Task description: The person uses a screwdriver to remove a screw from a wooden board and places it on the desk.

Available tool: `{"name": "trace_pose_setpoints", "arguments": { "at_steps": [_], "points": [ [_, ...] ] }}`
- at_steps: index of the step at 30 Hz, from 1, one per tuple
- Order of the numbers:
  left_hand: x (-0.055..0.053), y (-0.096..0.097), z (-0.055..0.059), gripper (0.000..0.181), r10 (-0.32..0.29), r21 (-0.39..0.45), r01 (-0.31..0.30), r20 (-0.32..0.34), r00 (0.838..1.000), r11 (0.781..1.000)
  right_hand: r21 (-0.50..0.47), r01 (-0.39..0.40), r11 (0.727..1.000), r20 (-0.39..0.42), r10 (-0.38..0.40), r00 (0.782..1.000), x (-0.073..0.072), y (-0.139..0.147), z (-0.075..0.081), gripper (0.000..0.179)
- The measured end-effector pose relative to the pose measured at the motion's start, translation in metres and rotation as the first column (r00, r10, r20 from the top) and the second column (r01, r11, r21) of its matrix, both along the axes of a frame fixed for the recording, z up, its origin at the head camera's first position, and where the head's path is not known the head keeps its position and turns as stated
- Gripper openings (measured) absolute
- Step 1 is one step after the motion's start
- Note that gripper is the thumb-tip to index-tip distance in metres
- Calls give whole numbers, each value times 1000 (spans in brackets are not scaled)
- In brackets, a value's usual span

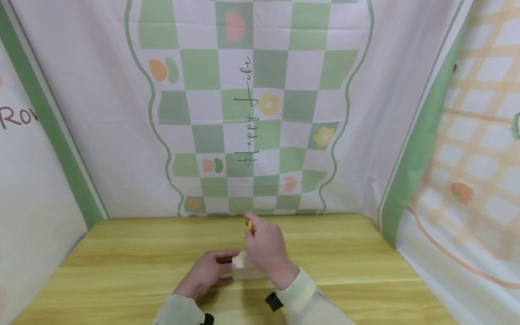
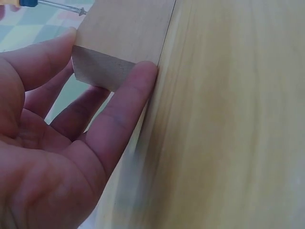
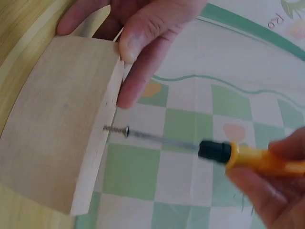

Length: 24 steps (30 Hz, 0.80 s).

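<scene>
A pale wooden block [image 3: 52,119] stands on the wooden table, seen at the front middle in the head view. My left hand [image 1: 207,273] holds the block by its left end, thumb and fingers spread around the edges there. In the right wrist view a threaded screw [image 3: 116,129] stands with its point in the block's narrow face. The shaft of a screwdriver [image 3: 257,160] with a yellow handle and dark collar meets the screw's head. My right hand [image 1: 266,246] grips the handle above the block and hides most of the screwdriver in the head view.
The light wood-grain table [image 1: 142,253] spreads out around both hands. A green and white checkered cloth [image 1: 235,104] hangs behind its back edge. More printed cloth [image 1: 459,149] hangs on the right, and a white sheet [image 1: 36,189] on the left.
</scene>
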State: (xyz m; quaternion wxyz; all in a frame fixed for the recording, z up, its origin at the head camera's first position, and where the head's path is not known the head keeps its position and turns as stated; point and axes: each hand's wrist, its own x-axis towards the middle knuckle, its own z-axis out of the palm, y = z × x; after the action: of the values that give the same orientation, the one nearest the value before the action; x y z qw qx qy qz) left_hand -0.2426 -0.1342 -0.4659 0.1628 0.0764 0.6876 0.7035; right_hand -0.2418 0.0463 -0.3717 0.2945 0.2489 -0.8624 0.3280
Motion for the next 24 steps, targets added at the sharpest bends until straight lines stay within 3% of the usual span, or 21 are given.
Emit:
{"name": "trace_pose_setpoints", "arguments": {
  "at_steps": [2, 5, 8, 12, 15, 17, 18, 20, 22, 24],
  "points": [
    [-1, 0, 1, 44, 5, -11, -5, 7, 1000, 1000, -16, -59, 998, 85, 61, 995, -2, 6, 3, 31],
    [-2, 1, 1, 43, 14, -21, -13, 15, 1000, 1000, -17, -168, 986, 196, 168, 966, -8, 17, 7, 29],
    [-2, 2, 0, 44, 19, -21, -18, 11, 1000, 1000, -48, -307, 950, 310, 307, 900, -17, 29, 10, 28],
    [-1, 2, 0, 45, 19, -18, -19, 7, 1000, 1000, -113, -458, 881, 404, 462, 789, -31, 45, 10, 30],
    [-1, 2, 0, 45, 21, -15, -21, 7, 1000, 1000, -133, -521, 843, 420, 524, 741, -38, 52, 9, 29],
    [-1, 2, 0, 45, 23, -13, -22, 8, 1000, 1000, -120, -533, 838, 399, 532, 747, -37, 52, 8, 29],
    [0, 1, -1, 45, 23, -12, -23, 7, 1000, 1000, -103, -522, 847, 382, 518, 765, -36, 51, 8, 29],
    [0, 1, -1, 45, 21, -17, -20, 3, 1000, 1000, -54, -472, 880, 335, 461, 822, -30, 46, 6, 28],
    [0, 1, -1, 45, 18, -23, -18, 2, 1000, 1000, 17, -364, 931, 267, 347, 899, -22, 39, 4, 29],
    [0, 1, -1, 46, 15, -27, -15, 1, 1000, 1000, 58, -236, 970, 209, 219, 953, -13, 31, 3, 33]
  ]
}}
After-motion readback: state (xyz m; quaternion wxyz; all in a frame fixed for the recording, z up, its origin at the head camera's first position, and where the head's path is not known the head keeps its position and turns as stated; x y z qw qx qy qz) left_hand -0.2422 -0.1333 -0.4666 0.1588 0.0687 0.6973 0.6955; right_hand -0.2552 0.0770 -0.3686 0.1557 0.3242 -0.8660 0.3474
